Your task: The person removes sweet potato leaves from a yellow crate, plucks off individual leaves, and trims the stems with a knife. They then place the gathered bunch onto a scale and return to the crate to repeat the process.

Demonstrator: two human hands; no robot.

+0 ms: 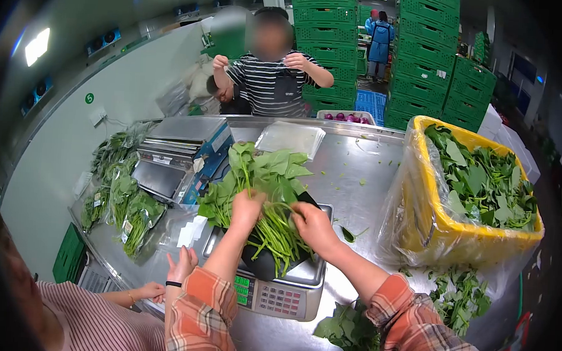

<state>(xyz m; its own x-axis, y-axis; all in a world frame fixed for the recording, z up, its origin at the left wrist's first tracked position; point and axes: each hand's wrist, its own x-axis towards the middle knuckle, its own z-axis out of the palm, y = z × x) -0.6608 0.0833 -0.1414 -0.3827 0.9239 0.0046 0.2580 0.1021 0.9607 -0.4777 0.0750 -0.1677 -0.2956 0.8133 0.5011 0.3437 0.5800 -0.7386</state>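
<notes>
A large bunch of leafy greens point(278, 235) lies over a dark tray point(261, 262) on a digital scale point(288, 301), leaves toward the far side and stems toward me. My left hand point(248, 210) is closed on the left side of the bunch, its fingertips partly hidden among the leaves. At the right side, my right hand point(313, 227) pinches a thin green stem that stretches across the bunch. Green digits glow on the scale's display, though I cannot read them.
A yellow crate point(448, 223) lined with plastic holds more greens at right. Loose greens point(457, 302) lie at front right. Bagged greens point(144, 216) and a wrapping machine point(175, 158) stand left. One person point(276, 81) faces me; another point(105, 318) is close at left.
</notes>
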